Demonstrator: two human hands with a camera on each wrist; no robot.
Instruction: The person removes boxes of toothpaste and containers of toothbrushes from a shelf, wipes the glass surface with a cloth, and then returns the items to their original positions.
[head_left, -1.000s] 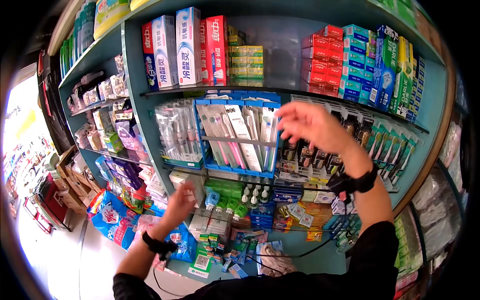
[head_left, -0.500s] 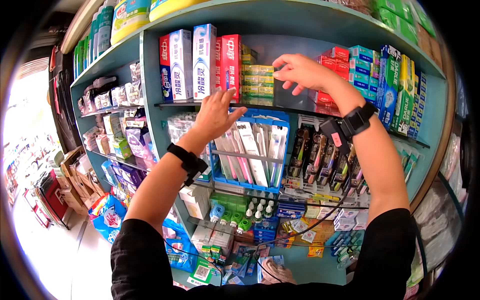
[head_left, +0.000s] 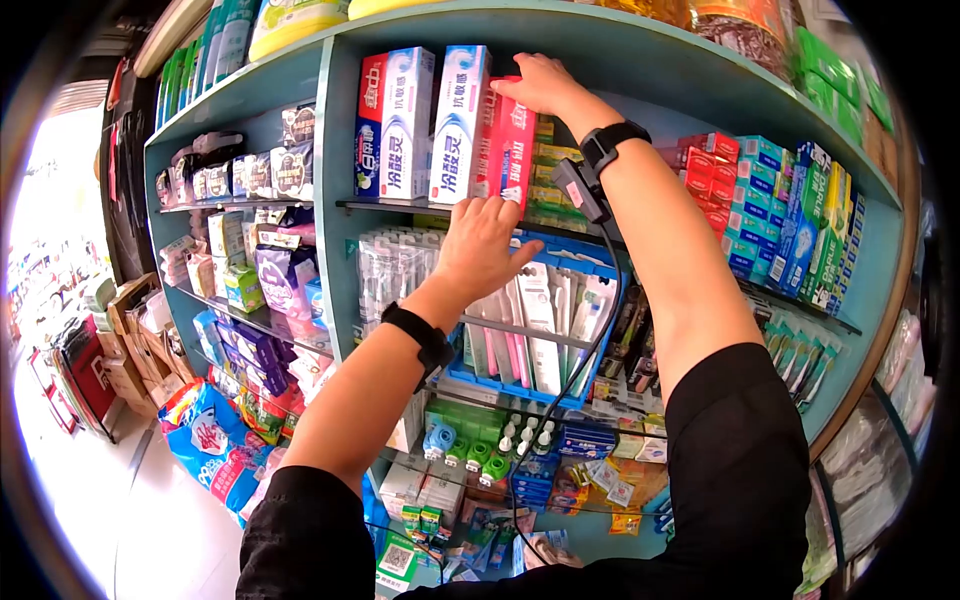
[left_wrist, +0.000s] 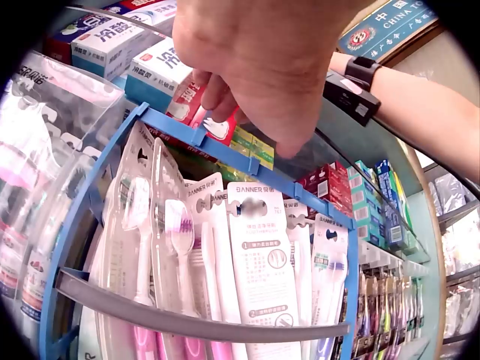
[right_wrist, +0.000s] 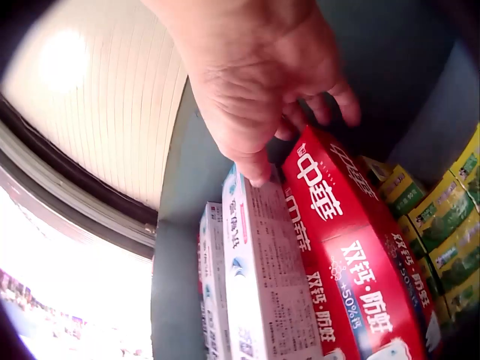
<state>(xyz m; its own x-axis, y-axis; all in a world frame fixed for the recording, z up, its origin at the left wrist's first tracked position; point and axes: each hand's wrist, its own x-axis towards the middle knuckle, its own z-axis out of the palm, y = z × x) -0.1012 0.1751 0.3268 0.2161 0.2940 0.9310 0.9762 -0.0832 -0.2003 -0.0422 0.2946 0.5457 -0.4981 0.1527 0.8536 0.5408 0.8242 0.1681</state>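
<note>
Two tall red toothpaste boxes [head_left: 513, 135] stand side by side on the upper shelf, right of a white-and-blue box [head_left: 460, 125]. My left hand [head_left: 485, 245] is at their lower end; in the left wrist view its bent fingertips touch the red boxes [left_wrist: 219, 129], palm [left_wrist: 259, 71] above the blue rack. My right hand [head_left: 545, 85] is over their top; in the right wrist view the hand [right_wrist: 262, 90] has its thumb at the top edge of the white box [right_wrist: 262, 247], its fingers spread behind the red box's top [right_wrist: 337, 202].
Below the shelf hangs a blue rack [head_left: 610, 270] of packaged toothbrushes. Small yellow-green boxes [head_left: 555, 165] are stacked just right of the red ones. Further right stand red boxes [head_left: 710, 175] and teal boxes [head_left: 755, 205]. A black cable [head_left: 515, 470] hangs from the right wrist.
The right hand has moved from beside the yellow-green boxes up and left to the red boxes' top. The left hand has risen from the lower shelves to their bottom. The head view has shifted.
</note>
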